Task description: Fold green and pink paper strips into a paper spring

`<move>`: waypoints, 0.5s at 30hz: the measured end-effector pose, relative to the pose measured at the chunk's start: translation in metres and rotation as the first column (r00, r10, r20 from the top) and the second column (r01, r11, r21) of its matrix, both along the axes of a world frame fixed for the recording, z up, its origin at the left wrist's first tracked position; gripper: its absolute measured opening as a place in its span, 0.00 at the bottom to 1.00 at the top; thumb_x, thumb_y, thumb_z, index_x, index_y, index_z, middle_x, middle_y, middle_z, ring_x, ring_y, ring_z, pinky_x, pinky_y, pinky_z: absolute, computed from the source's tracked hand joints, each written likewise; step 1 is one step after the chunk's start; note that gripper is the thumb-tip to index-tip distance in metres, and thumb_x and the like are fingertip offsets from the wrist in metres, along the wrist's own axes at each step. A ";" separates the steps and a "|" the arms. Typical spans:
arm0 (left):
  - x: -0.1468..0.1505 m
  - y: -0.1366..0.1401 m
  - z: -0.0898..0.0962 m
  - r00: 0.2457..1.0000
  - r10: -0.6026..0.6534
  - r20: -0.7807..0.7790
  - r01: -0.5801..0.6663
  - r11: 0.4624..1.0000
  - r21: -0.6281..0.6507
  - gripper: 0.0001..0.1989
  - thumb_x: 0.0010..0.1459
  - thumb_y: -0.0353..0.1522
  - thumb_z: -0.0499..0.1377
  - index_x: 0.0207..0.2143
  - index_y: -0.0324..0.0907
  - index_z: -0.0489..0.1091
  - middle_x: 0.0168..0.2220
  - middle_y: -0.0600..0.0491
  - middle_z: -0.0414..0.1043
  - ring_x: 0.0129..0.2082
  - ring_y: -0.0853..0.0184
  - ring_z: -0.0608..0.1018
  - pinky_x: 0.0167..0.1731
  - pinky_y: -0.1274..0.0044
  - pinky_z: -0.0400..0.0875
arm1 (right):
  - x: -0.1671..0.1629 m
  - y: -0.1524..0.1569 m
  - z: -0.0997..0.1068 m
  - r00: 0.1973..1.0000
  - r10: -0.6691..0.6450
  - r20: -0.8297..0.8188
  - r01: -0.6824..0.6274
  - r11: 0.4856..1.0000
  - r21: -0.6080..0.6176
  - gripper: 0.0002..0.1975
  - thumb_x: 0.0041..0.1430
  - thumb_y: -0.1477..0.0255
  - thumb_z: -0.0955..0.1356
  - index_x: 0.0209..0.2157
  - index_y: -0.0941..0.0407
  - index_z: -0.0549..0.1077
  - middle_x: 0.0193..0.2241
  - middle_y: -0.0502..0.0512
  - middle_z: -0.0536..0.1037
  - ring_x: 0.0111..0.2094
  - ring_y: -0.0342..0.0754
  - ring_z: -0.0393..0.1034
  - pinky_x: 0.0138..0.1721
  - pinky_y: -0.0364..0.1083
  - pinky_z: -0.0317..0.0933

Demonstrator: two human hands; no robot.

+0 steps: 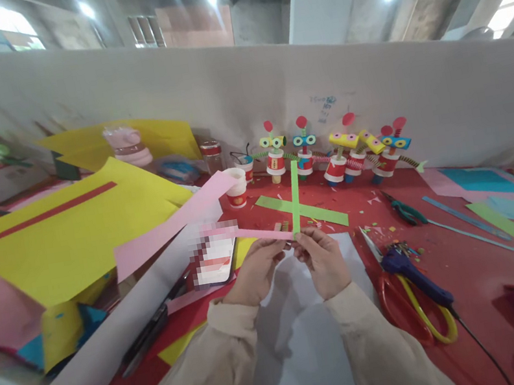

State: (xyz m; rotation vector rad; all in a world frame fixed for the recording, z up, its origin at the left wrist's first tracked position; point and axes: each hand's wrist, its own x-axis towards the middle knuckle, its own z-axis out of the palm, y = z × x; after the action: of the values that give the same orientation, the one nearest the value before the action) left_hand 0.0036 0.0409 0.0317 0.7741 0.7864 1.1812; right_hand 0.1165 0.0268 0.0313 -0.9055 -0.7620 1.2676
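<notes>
Above a white sheet of paper [306, 342], my two hands meet at the corner where a pink paper strip [261, 234] and a green paper strip [296, 196] join. My left hand [261, 269] is closed, its fingers pinching the pink strip, which points left. In my right hand [320, 261], thumb and fingers press the foot of the green strip, which stands upright. The exact overlap of the strips is partly hidden by the fingertips. Another green strip [324, 213] lies flat on the red table just behind.
Scissors [430, 314] and a blue-handled tool [416, 274] with a cord lie at right, near pliers [405, 207]. Paper-cup figures [275, 162] line the wall. A phone [216, 258], rolled white paper [112, 328] and yellow sheets [81, 235] cover the left. A paper cup [236, 189] stands behind.
</notes>
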 end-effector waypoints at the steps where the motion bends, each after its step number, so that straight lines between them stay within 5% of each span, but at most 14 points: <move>1: 0.000 0.001 -0.001 1.000 -0.008 -0.002 0.008 1.000 -0.004 0.06 0.40 0.32 0.65 0.21 0.38 0.73 0.23 0.52 0.70 0.28 0.69 0.70 0.31 0.77 0.60 | -0.001 0.000 0.000 1.000 -0.003 0.013 0.003 1.000 0.005 0.10 0.42 0.67 0.72 0.26 0.57 0.71 0.17 0.46 0.71 0.17 0.38 0.61 0.19 0.39 0.52; 7: 0.001 0.000 -0.002 1.000 0.010 -0.021 -0.011 1.000 -0.027 0.07 0.39 0.31 0.66 0.23 0.38 0.72 0.25 0.52 0.70 0.27 0.70 0.69 0.29 0.78 0.59 | -0.002 0.000 -0.002 0.998 -0.024 0.056 0.022 0.999 0.035 0.11 0.44 0.66 0.72 0.26 0.57 0.71 0.16 0.45 0.69 0.17 0.38 0.60 0.19 0.39 0.53; 15: 0.000 -0.001 -0.001 0.989 -0.129 -0.070 0.133 0.989 0.069 0.13 0.46 0.40 0.63 0.20 0.39 0.69 0.20 0.55 0.64 0.22 0.72 0.65 0.28 0.77 0.60 | -0.003 -0.002 -0.008 0.994 -0.045 0.096 0.038 0.996 0.075 0.10 0.44 0.68 0.72 0.27 0.58 0.71 0.19 0.49 0.73 0.19 0.40 0.64 0.21 0.41 0.56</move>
State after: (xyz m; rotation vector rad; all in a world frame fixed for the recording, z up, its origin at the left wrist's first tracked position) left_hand 0.0034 0.0399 0.0307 0.9154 0.7372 1.0761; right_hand 0.1137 0.0248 0.0234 -0.9245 -0.8562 1.1585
